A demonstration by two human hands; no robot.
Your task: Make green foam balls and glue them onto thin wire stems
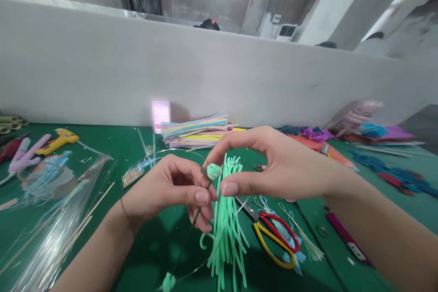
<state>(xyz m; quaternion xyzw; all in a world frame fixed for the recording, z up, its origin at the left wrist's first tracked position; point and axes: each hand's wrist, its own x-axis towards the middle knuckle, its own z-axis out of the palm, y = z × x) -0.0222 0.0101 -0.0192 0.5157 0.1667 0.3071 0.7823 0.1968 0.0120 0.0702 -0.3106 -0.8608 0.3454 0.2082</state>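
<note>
My left hand (185, 191) pinches a thin dark green stem (195, 221) between thumb and fingers. At the stem's upper end sits a small mint-green fuzzy bud (214, 171). Thumb and index finger of my right hand (267, 164) curl around this bud from the right, the index fingertip partly behind it. A bundle of mint-green pipe cleaners (229, 228) lies on the table just below my hands. Lower down, a second mint-green bud (168, 281) is attached near a thin pale wire. Scissors with red and yellow handles (273, 235) lie right of the bundle.
Pastel pipe cleaners (195, 132) are stacked by the white partition (205, 73). A yellow glue gun (58, 141) and clear plastic wrap (58, 237) lie left on the green table. At right are a purple box-cutter-like tool (347, 235) and blue craft pieces (393, 173).
</note>
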